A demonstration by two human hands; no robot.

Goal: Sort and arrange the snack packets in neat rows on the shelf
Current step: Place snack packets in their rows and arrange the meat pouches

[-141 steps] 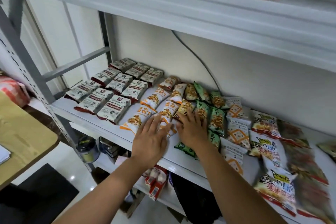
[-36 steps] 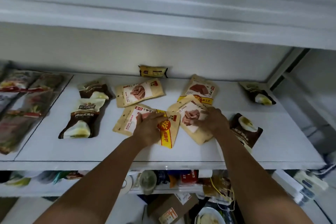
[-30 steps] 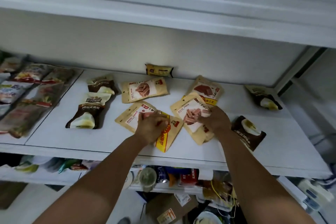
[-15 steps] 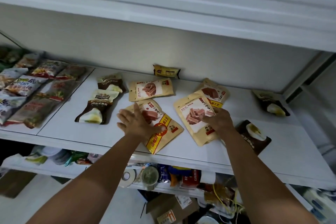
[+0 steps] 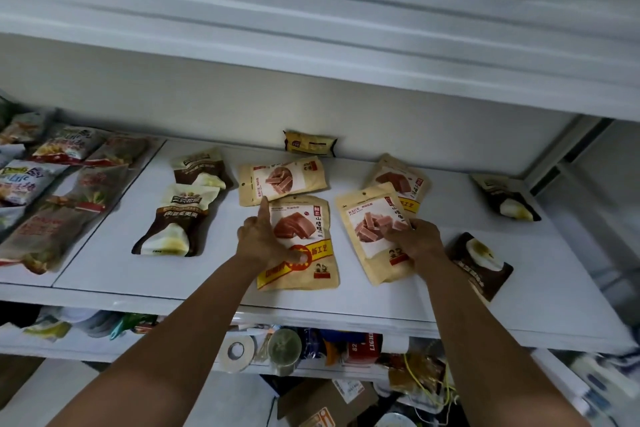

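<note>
Under left hand [image 5: 266, 242], pouch [image 5: 302, 222] (新工艺)

You are working in dim, flat light with a cool grey cast. The upper shelf [image 5: 311, 28] above your hands is the brightest surface, and the shelf [image 5: 207, 274] under them is an even pale grey. Shadows are soft. A faint one hugs your left hand [image 5: 266, 239] and your right hand [image 5: 415, 241], and the lower shelf [image 5: 194, 350] beneath your wrists sinks into gloom. Between your hands the focus is good: the print on the tan packet [image 5: 304, 218] under your left hand reads cleanly, with only a dull sheen. Well to the left of your left hand the glossy packets [image 5: 52, 184] smear. Below and to the right of your right hand the corner streaks with blur. The shelf edges bow, and your forearms [image 5: 180, 340] stretch wide toward the bottom.
</note>
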